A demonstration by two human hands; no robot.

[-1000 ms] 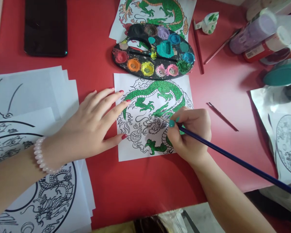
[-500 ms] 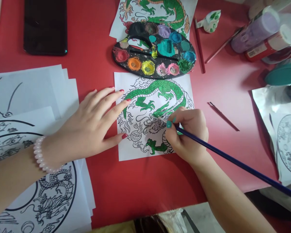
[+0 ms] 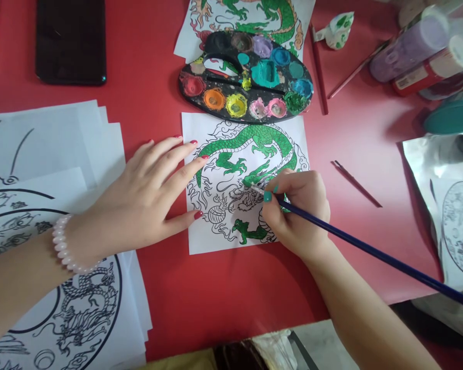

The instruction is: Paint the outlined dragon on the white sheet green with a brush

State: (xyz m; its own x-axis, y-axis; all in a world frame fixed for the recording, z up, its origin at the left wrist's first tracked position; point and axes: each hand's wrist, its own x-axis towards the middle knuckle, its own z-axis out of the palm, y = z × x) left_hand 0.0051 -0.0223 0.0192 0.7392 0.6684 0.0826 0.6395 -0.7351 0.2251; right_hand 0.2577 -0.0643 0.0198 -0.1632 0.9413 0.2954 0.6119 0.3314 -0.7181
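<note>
A sheet with a dragon drawing (image 3: 231, 139), its body and legs largely green, lies on the red table (image 3: 224, 298). My left hand (image 3: 150, 195) rests flat with fingers spread, fingertips on the sheet's left edge. Pinched in my right hand (image 3: 299, 210) is a long dark blue paintbrush (image 3: 370, 249), its tip at the dragon's head, just below the green part. The head's lower part is white with black outlines. My right hand covers some of the drawing's right side. Against the sheet's top edge sits a black paint palette (image 3: 224, 85) with several colours.
Behind the palette lies another dragon painting (image 3: 285, 20). A black phone (image 3: 71, 41) is at the upper left, above stacked printed sheets (image 3: 104, 139). To the right are a thin brush (image 3: 357, 184), a red stick (image 3: 319, 72), paint bottles (image 3: 411, 46) and a silvery packet (image 3: 420, 159).
My right hand and the brush have shifted slightly left, bringing the tip along the dragon's head. My left hand stays in place on the sheet.
</note>
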